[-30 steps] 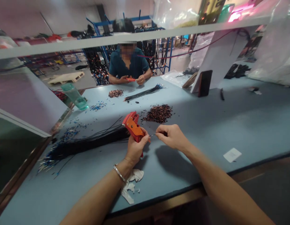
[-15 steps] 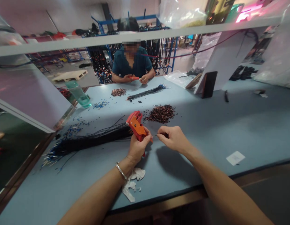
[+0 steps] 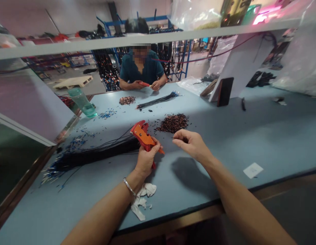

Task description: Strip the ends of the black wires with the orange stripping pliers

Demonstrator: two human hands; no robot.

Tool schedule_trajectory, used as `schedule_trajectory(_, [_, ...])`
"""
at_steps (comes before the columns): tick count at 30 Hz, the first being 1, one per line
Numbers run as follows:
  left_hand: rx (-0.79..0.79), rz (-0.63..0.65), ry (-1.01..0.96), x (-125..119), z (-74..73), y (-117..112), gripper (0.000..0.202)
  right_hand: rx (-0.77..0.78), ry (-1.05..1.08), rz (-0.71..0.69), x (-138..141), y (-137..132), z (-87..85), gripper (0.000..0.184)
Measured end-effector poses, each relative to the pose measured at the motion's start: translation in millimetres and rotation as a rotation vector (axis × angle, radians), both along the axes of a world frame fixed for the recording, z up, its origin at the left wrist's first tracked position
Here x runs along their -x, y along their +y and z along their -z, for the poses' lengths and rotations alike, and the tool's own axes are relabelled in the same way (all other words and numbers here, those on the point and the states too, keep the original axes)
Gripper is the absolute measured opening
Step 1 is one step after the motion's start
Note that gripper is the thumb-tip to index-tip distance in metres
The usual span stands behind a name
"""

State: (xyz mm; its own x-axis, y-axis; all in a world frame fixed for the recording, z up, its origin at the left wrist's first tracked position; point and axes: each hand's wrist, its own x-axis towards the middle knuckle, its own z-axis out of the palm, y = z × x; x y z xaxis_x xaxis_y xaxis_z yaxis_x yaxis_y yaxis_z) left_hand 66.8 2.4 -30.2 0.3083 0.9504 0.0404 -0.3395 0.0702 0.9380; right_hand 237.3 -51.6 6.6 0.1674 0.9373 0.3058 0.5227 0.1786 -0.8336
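Left hand [image 3: 147, 157]: fingers wrapped round the handles of a red-and-orange wire stripper [image 3: 144, 134], its head tipped up and leftward beyond them. Right hand [image 3: 192, 144]: thumb and forefinger pinched on a thin dark strand [image 3: 172, 137]; only its tip shows, pointing toward the left hand, apart from the stripper. What else the curled fingers cover, cannot tell.

Containers: translucent green bottle [image 3: 82, 103], beyond the left fingers and well to their left, deeper green at the base; liquid or plastic, cannot tell. Clear plastic bag [image 3: 196, 12] above the white shelf [image 3: 188, 35], far beyond both hands, something yellowish low inside. Large translucent bag [image 3: 293, 64] far right of the right fingers; contents too blurred to name.

Writing: white paper slip [image 3: 253, 170], right of the right fingers and nearer the wearer; faint marks, too small to read.

About the fingers, on the blue-grey desk [image 3: 216, 136]: bundle of black wires [image 3: 96, 154] running left from behind the stripper, blue and whitish at the far-left ends. Heap of dark, coppery offcuts [image 3: 173, 123] just beyond the right fingers. Crumpled white tissue [image 3: 149, 189] below the left fingers, by the wrist. Co-worker [image 3: 127, 69] opposite, red tool [image 3: 144, 83] in one hand.
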Motion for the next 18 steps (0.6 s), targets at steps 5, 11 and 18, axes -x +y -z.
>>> schedule_trajectory(5, [0.045,0.077,-0.055,-0.5,-2.8,-1.9,0.028,-0.094,-0.069,-0.121,17.3,-0.4,10.8,0.013])
schedule_trajectory(11, [0.070,0.122,-0.016,0.4,-7.1,-5.5,0.031,-0.229,-0.196,-0.149,16.9,3.5,22.6,0.016])
schedule_trajectory(18, [0.075,0.134,-0.007,0.6,-8.0,-5.9,0.032,-0.248,-0.265,-0.152,19.4,0.9,22.8,0.018])
